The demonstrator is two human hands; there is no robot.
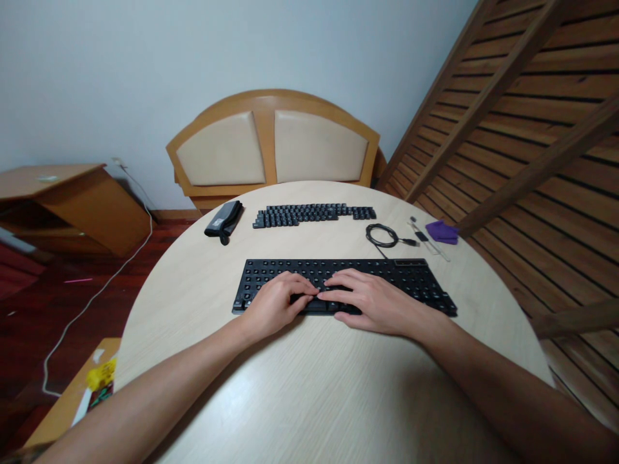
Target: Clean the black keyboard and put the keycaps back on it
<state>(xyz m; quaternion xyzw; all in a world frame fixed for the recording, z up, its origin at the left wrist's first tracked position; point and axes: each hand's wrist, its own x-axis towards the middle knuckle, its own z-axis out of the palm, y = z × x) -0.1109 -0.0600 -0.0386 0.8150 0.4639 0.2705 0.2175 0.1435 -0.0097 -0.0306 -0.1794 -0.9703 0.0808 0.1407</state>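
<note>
A black keyboard [411, 274] lies on the round pale wooden table [271, 399], most of its keys without caps, showing small square switch posts. My left hand [280, 296] rests on its middle, thumb and fingertips drawn together in a pinch; whatever they hold is too small to make out. Touching those fingertips is the index finger of my right hand [362, 299], whose fingers lie stretched and apart over the keys. Behind the keyboard, black keycaps [302, 214] are laid out in rows in a keyboard pattern.
A coiled USB cable [382, 236] lies behind the keyboard. To its right are a thin brush-like tool [428, 238] and a purple cloth [442, 232]. A folded dark pouch [224, 219] sits at the back left. A slatted wooden screen [532, 129] borders the table's right.
</note>
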